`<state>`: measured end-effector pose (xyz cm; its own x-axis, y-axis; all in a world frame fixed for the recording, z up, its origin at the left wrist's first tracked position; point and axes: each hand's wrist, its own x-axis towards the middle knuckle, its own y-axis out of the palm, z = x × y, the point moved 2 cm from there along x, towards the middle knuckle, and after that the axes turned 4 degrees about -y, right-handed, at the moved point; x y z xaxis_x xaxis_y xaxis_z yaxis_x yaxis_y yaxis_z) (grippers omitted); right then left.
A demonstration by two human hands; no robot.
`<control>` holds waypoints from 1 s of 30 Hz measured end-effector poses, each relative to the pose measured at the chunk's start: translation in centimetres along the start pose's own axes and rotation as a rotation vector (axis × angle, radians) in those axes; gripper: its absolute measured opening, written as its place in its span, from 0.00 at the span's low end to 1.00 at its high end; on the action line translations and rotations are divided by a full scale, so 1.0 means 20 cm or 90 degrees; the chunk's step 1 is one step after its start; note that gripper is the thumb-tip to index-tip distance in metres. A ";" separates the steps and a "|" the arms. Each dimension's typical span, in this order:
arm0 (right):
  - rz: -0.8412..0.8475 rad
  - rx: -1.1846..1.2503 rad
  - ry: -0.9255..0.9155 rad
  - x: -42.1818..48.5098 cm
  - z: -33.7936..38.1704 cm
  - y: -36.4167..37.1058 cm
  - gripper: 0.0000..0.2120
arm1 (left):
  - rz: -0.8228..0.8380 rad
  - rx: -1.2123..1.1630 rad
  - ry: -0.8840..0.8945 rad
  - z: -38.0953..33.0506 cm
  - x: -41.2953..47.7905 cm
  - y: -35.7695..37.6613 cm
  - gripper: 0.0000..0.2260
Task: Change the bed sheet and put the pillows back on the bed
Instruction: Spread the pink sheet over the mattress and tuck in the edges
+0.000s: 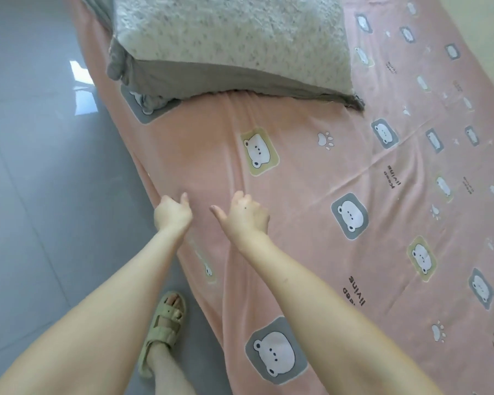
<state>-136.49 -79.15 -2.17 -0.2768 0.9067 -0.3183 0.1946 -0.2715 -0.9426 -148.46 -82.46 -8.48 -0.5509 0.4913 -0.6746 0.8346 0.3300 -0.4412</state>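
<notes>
Bed sheet (311, 172), pink with bear faces, paw prints and dark lettering, spread across the bed (143, 166) and hanging down its near side toward the grey tiled floor (40, 166). Long creases in the fabric, running from the hands up to the pillow (234, 41). Pillow fuzzy white on top with grey cloth beneath, lying on the sheet at the far end, one corner close to the floor-side edge. Left hand (171, 213) right at that edge, fingers (164, 201) curled round a fold of the sheet, thumb sticking up. Right hand (247, 216) just beside it but apart, resting on the sheet on top of the bed, back of the hand up, fingers (244, 199) bent under against the fabric, thumb stretched toward the left hand; impossible to tell whether any cloth pinched underneath. Both forearms bare, reaching forward. Beige buckled sandal (166, 317) on a foot, planted on the floor close beside the hanging sheet.
</notes>
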 end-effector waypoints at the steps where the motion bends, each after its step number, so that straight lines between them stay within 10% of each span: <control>1: 0.010 -0.008 0.001 0.06 0.03 -0.01 0.27 | -0.008 -0.002 -0.010 -0.07 0.08 0.00 0.21; 7: 0.220 0.031 0.048 0.28 0.06 0.02 0.06 | -0.050 0.028 -0.042 -0.19 0.37 -0.01 0.14; 16: 0.293 0.209 0.071 0.28 0.09 -0.01 0.17 | -0.058 0.147 0.162 -0.12 0.40 -0.11 0.11; 30: 0.338 0.285 0.162 0.29 0.40 0.12 0.09 | -0.067 0.220 0.046 -0.03 0.64 -0.33 0.11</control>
<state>-145.18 -77.13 -7.14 -0.0148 0.6481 -0.7614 -0.1762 -0.7513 -0.6360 -161.05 -77.88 -13.91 -0.6224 0.5293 -0.5766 0.7191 0.0959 -0.6882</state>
